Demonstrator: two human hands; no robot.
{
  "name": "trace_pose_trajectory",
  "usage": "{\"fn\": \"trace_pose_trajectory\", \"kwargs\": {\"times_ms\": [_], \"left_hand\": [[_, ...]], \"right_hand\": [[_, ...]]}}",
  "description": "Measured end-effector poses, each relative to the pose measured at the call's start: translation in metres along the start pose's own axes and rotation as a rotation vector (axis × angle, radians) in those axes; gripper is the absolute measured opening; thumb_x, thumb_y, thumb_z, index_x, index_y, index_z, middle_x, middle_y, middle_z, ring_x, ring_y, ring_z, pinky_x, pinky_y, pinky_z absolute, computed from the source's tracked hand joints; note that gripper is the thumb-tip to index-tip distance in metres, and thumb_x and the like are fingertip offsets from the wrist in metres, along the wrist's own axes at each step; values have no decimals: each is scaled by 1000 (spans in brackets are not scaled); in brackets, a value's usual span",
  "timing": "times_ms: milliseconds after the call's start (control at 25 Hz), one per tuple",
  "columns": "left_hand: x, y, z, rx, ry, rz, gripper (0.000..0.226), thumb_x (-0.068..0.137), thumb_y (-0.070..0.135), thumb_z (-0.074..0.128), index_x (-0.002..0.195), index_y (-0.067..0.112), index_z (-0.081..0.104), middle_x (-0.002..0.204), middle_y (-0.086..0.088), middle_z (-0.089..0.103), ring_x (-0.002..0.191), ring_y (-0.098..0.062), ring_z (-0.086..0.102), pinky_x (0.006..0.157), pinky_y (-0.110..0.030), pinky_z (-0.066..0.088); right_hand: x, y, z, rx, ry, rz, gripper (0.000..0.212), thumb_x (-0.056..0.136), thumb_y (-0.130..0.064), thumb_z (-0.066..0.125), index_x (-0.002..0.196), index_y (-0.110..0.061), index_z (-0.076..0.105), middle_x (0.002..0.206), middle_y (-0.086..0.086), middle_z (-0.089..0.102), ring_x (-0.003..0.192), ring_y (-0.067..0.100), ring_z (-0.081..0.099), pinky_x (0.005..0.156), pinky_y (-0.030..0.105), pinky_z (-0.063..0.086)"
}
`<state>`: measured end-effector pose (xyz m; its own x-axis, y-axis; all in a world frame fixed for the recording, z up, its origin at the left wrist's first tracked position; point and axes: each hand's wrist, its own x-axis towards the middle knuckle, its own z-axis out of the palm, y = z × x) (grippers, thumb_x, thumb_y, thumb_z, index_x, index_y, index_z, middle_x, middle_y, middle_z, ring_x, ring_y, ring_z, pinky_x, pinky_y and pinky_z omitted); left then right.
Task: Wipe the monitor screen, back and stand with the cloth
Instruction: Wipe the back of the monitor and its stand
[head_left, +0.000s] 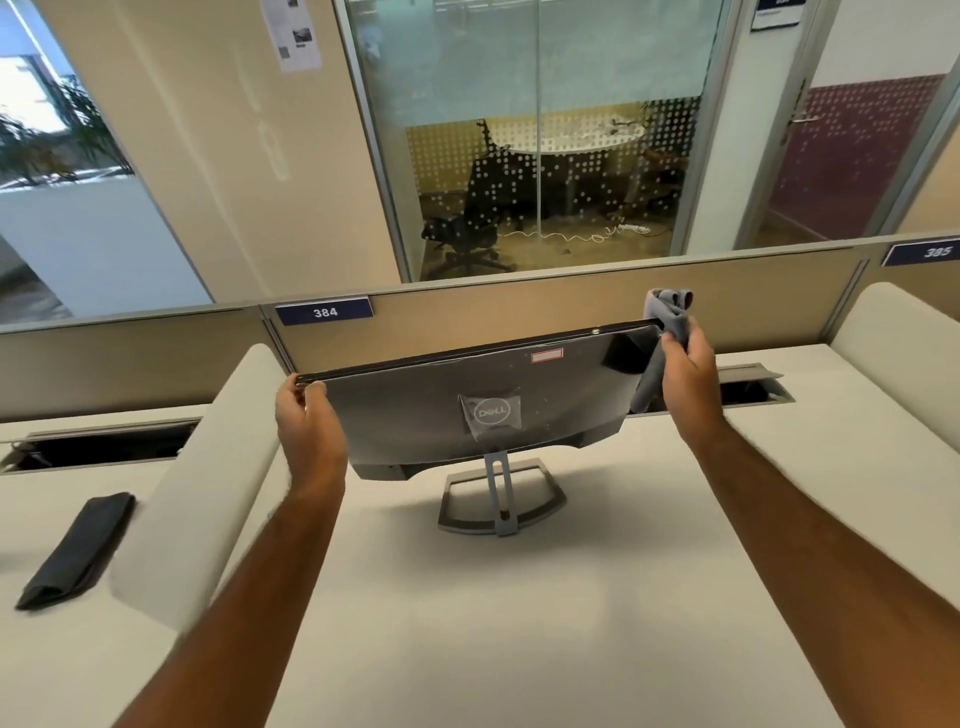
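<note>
Right now you are standing behind the monitor (467, 410), which is sitting on the table (519, 623) at 12 o'clock, its back facing you and tilted. Your left hand (306, 421) is gripping its edge at 9 o'clock, while your right hand (685, 379) is clutching the cloth (670, 312) at the 2 o'clock corner. Judging by this, you are working the back; the stand (501, 493) is probably remaining, and the screen is hidden, so I cannot tell.

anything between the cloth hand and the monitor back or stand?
Nothing visible. The right hand holds the grey cloth at the monitor's top right corner, the back panel faces the camera unobstructed, and the stand below sits on bare desk.
</note>
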<state>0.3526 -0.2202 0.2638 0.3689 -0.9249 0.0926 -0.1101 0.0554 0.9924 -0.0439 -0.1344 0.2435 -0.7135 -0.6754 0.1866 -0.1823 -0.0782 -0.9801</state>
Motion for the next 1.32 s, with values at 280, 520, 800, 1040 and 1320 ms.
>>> {"fn": "trace_pose_trajectory", "kwargs": {"times_ms": [280, 520, 800, 1040, 1320], "left_hand": [[-38, 5, 1, -7, 91, -3, 56, 109, 27, 48, 159, 15, 29, 161, -6, 35, 142, -22, 41, 102, -23, 32], [-25, -10, -12, 14, 108, 23, 55, 105, 29, 54, 156, 17, 39, 153, -5, 51, 139, -23, 49, 109, -29, 39], [-39, -11, -4, 423, 85, 453, 68, 100, 23, 57, 160, 9, 29, 168, -10, 29, 159, -27, 14, 130, -45, 10], [-54, 3, 66, 718, -265, 949, 72, 101, 29, 54, 161, 3, 24, 170, -14, 21, 161, -27, 4, 130, -50, 7], [-45, 3, 123, 1008, -510, 1138, 82, 101, 42, 54, 163, 2, 17, 171, -17, 12, 160, -31, 5, 130, -48, 8]], "right_hand": [[26, 0, 12, 36, -118, 62, 36, 106, -34, 41, 141, -40, 46, 126, 1, 62, 116, 24, 61, 96, 48, 53], [47, 0, 13, -4, -169, 59, 38, 106, -31, 41, 143, -33, 47, 126, 5, 64, 111, 24, 63, 80, 35, 52], [21, 28, -3, 271, 216, 243, 37, 105, -35, 45, 139, -21, 49, 126, 4, 62, 115, 23, 63, 89, 38, 57], [-22, 41, 14, 391, 260, 241, 32, 104, -35, 50, 127, -13, 51, 123, 10, 66, 110, 22, 68, 77, 28, 59], [-50, 16, 72, 170, 108, -110, 37, 107, -25, 46, 143, -15, 47, 131, 3, 61, 121, 15, 60, 96, 25, 55]]}}
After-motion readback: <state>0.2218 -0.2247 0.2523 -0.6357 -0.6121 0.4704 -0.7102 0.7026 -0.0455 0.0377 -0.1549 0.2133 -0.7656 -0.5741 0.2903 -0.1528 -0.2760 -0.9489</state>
